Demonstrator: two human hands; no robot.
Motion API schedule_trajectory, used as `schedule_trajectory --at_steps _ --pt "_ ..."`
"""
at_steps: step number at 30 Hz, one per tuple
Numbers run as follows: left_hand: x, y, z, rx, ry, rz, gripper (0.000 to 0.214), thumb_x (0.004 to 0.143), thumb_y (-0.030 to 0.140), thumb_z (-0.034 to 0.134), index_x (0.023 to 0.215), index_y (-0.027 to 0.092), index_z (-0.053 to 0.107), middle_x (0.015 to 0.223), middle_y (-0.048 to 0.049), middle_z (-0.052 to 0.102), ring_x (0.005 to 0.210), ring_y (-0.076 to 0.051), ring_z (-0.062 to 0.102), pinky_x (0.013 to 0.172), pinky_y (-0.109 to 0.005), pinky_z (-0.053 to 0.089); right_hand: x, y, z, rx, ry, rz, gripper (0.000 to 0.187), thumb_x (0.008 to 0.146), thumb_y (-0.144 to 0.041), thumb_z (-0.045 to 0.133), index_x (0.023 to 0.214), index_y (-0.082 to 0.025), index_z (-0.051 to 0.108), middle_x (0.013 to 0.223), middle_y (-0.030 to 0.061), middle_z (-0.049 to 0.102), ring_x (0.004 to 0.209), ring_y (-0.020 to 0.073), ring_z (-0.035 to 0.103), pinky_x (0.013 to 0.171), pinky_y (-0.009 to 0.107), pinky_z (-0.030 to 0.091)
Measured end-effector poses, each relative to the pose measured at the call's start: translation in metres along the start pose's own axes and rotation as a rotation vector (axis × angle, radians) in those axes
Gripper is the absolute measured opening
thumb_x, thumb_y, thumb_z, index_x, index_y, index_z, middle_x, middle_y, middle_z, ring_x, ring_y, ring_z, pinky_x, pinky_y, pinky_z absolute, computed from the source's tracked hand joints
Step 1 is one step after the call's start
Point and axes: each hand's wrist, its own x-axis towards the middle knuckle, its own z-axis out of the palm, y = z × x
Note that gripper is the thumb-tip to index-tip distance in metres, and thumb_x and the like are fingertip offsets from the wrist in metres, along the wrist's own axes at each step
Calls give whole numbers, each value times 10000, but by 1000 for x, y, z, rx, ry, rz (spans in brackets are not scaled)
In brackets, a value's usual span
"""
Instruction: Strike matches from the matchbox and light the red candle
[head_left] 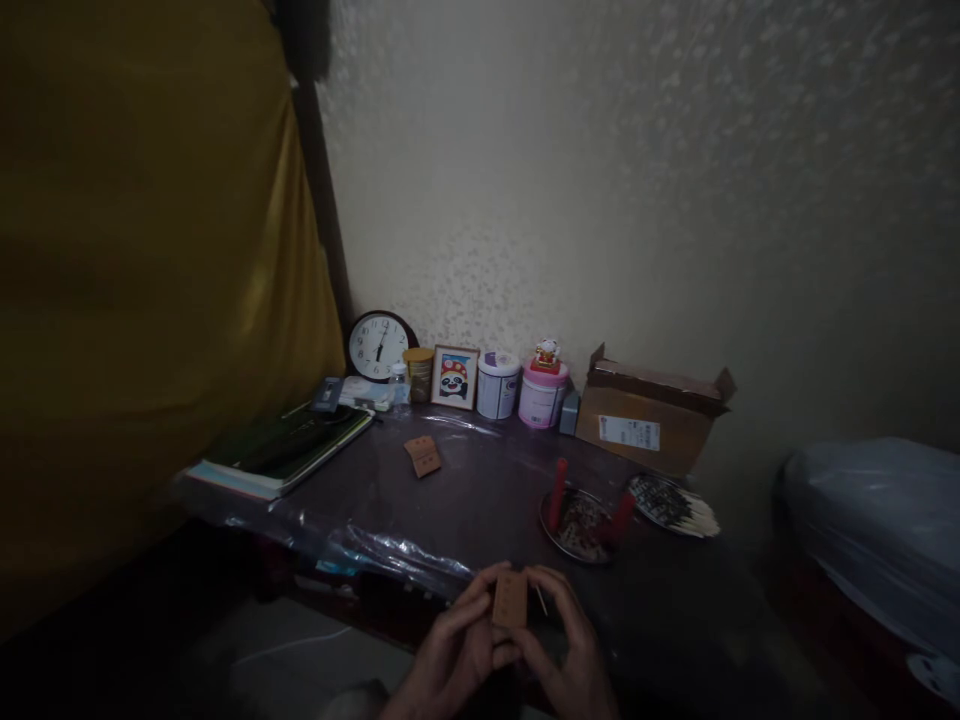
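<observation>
Tan card (510, 600) stands upright at bottom centre, long axis vertical, pinched between the fingers of both hands; left hand (454, 642) grips its left edge; right hand (570, 640) closes on its right; thin pale stick (541, 600) juts beside it, nearer the right hand.

The left hand (457, 640) and right hand (566, 640) are raised close together at the bottom of the view — palms turned inward, fingers curled toward each other — with both wrists dropping out of frame.
</observation>
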Motion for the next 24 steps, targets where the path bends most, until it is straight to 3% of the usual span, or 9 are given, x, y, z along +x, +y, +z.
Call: schedule_trajectory --at_steps 8,14,18,24 --pt "1 4 -8 256 82 146 338 818 198 512 1150 224 574 1228 -106 539 1080 -259 517 850 -389 411 1 5 -1 -46 77 36 344 768 -303 621 1096 -211 575 1096 73 623 1023 219 601 867 284 503" --pt "-3 6 3 368 114 143 346 772 241 613 1116 215 611 892 -68 651 861 -203 586 840 -337 395 4 0 0 -25 81 45 312 762 -304 629 1061 -218 597 1043 59 647 972 208 626 832 262 519" --pt "-4 11 9 424 110 145 391 732 252 661 1120 229 619 941 -72 664 874 -226 592 831 -345 402 3 4 2 -40 59 81 316 769 -321 631 1065 -213 596 1051 60 647 975 207 625 841 267 515" --pt "2 10 -6 547 87 209 366 716 264 687 1080 257 644 993 -57 653 962 -226 569 862 -331 391 1 8 3 -34 46 98 324 772 -335 634 1070 -217 587 1054 52 651 979 200 625 846 268 516"
